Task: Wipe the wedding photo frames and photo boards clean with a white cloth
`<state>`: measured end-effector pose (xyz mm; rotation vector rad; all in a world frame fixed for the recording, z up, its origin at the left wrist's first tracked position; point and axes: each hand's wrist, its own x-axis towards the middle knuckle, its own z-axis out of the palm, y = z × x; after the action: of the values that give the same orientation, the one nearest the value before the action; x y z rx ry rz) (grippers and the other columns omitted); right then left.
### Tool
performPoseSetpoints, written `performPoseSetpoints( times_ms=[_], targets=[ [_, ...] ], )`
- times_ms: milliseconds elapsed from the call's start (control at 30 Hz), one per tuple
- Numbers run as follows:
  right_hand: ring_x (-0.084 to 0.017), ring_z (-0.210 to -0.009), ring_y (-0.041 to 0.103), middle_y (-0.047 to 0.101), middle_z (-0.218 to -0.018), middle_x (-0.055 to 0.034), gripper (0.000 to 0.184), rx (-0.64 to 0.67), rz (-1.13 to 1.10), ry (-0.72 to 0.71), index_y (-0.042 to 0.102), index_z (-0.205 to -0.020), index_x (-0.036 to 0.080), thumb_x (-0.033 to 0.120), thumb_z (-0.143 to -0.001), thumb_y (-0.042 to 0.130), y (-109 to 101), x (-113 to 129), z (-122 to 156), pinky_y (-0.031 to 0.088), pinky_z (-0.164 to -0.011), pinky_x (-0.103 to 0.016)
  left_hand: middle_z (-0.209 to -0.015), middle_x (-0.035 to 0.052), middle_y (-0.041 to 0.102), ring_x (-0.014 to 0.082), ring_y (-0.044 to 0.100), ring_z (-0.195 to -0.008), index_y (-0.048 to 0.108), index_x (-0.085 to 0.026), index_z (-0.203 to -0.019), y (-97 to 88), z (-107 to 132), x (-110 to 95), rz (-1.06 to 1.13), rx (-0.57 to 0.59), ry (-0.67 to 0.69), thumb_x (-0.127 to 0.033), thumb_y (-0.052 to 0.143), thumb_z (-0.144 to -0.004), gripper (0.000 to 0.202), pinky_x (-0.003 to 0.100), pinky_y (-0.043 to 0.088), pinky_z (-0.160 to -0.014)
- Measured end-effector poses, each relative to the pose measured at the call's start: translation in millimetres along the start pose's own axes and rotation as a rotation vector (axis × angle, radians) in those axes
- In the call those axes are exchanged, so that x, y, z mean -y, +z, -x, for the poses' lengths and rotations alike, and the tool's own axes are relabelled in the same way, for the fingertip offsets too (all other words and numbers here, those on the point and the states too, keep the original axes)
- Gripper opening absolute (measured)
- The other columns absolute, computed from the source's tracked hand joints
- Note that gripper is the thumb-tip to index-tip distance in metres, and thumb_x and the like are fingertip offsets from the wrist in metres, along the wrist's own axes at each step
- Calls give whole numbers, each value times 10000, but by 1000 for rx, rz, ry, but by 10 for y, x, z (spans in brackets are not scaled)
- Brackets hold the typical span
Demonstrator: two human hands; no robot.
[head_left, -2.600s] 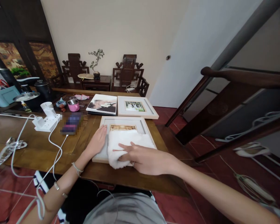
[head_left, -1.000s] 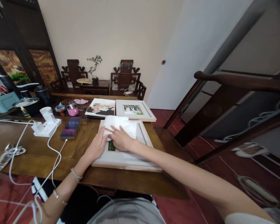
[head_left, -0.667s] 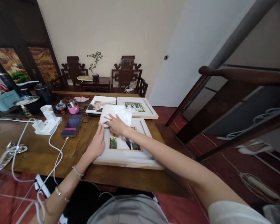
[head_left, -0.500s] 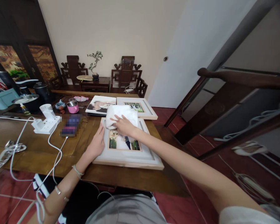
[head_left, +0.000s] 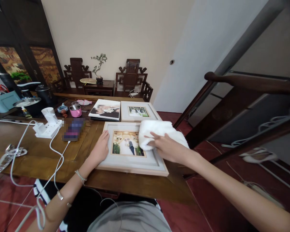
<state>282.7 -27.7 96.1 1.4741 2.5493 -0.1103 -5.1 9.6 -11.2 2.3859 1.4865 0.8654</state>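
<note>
A pale wooden picture frame (head_left: 131, 170) with a wide light mat and a photo of a couple lies flat on the table. My left hand (head_left: 101, 149) grips its left edge, fingers over the rim. Under my right hand (head_left: 165, 145) is a folded white towel (head_left: 157, 127), held against the right part of the frame and hanging past its edge. The towel hides the frame's upper right corner. Behind lies a second picture frame (head_left: 157, 115), and left of that a photo album (head_left: 102, 112) with a person on its cover.
On the wooden table (head_left: 87, 161) to the left are a phone (head_left: 73, 129) on a cable, a white power strip (head_left: 48, 129), a pink cup (head_left: 75, 111) and a silver hair clip (head_left: 8, 156). A dark wooden chair (head_left: 222, 109) stands at the right.
My right hand has swept the towel from the frame's upper left to its right side, uncovering the photo. My left hand stays on the left edge.
</note>
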Motion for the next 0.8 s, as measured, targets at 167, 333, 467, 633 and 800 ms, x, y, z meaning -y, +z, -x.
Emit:
performPoseSetpoints(
  times_ms=[167, 333, 467, 633, 800],
  targets=[
    [-274, -1409, 182, 392, -1470, -30, 651, 76, -176, -150, 661, -1128, 260, -48, -628, 380, -29, 424, 628, 246, -1086, -612, -1453, 216, 389, 264, 292, -1394, 478, -6, -1306, -43, 3, -16, -35, 27, 3, 14, 329, -769, 557, 470, 261, -1157],
    [-279, -1406, 187, 344, -1496, -64, 679, 44, -235, -145, 602, -1235, 245, -35, -655, 386, 35, 519, 599, 235, -1085, -620, -1457, 202, 392, 258, 294, -1395, 494, -28, -1296, -70, -2, -21, -15, 28, 12, -20, 334, -791, 529, 475, 258, -1156],
    [-319, -1411, 162, 303, -1511, -116, 655, -64, -142, -56, 564, -1284, 181, -14, -683, 392, 128, 242, 105, 196, -1064, -663, -1451, 210, 397, 261, 306, -1391, 497, -27, -1292, -74, -6, -35, -14, 30, 8, -88, 338, -843, 481, 475, 261, -1153],
    [-343, -1392, 231, 408, -1443, -194, 584, -168, 61, -36, 582, -1245, 79, -8, -693, 413, 97, -161, -423, 223, -1073, -603, -1447, 171, 422, 246, 312, -1391, 506, -76, -1296, -52, -11, -5, 7, 7, 12, -129, 339, -873, 458, 482, 266, -1151],
    [-279, -1263, 470, 596, -1253, -187, 466, -137, 58, -123, 684, -1060, 93, 6, -696, 406, 12, -151, -301, 334, -1051, -445, -1440, 163, 434, 243, 316, -1390, 480, -78, -1328, -27, -13, 13, 55, -23, 1, -50, 345, -809, 537, 486, 261, -1157]
  ],
)
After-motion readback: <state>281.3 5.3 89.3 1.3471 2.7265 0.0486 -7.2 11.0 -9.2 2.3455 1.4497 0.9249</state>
